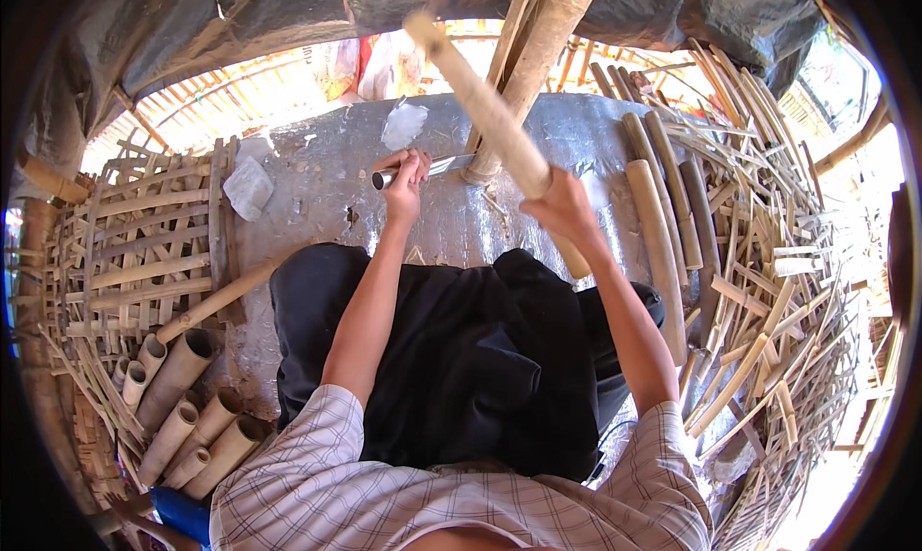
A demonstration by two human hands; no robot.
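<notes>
My left hand (404,179) is closed around the handle of a knife (449,164). Its blade points right, toward the foot of an upright bamboo post (531,66). In my right hand (565,208) is a thick pale bamboo pole (485,114), gripped below its middle. The pole slants up and to the left, its far end well beyond both hands and slightly blurred, while its near end shows below my right hand, close to my knee. The knife and the pole look apart.
A grey sheet (317,167) covers the floor. Several bamboo poles (661,249) and a heap of split strips (768,330) lie at right. Cut bamboo tubes (178,378) and a woven lattice (149,229) stand at left. A whitish block (249,189) sits beside the lattice.
</notes>
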